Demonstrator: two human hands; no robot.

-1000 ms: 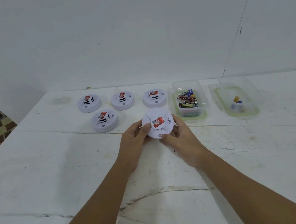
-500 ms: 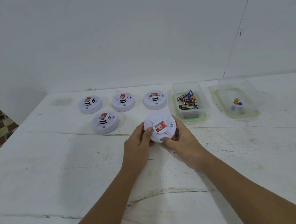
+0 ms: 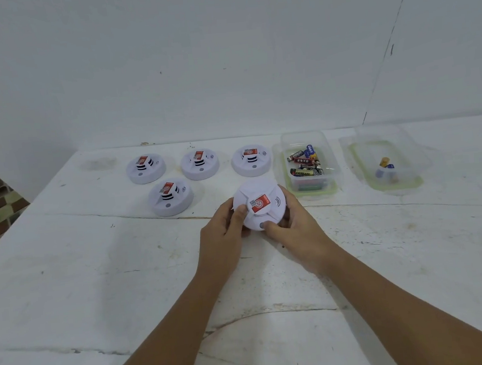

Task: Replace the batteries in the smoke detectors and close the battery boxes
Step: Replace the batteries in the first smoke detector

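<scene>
Held thing: a round white plastic smoke detector with a red sticker on top (image 3: pixel 259 204), held just above the white painted worktop (image 3: pixel 96 284), near the middle, front face up
Left hand (image 3: pixel 224 237): fingers curled round the left rim of the round detector, thumb lying on its top beside the sticker
Right hand (image 3: pixel 292 226): wrapped round the right rim, thumb by the little grey button at the front edge
Both hands: clamped on the same detector, one on each side
Other detectors: four more round white smoke detectors (image 3: pixel 199 164) sit face up farther back on the worktop, three in a row and one in front, all apart from the hands
Battery tub: a clear plastic box full of mixed batteries (image 3: pixel 307 162) stands just right of the held detector
Second tub: a clear plastic box with only a few batteries (image 3: pixel 385 165) stands farther right
How it will handle: it looks light and hard, with a smooth shell that could slip; the thin plastic clips may snap if bent too far
Where to hold: by the rim on two sides, as now, so it can be turned over
Step, my guess: the battery box is not in sight, so it is likely underneath and needs flipping first
</scene>
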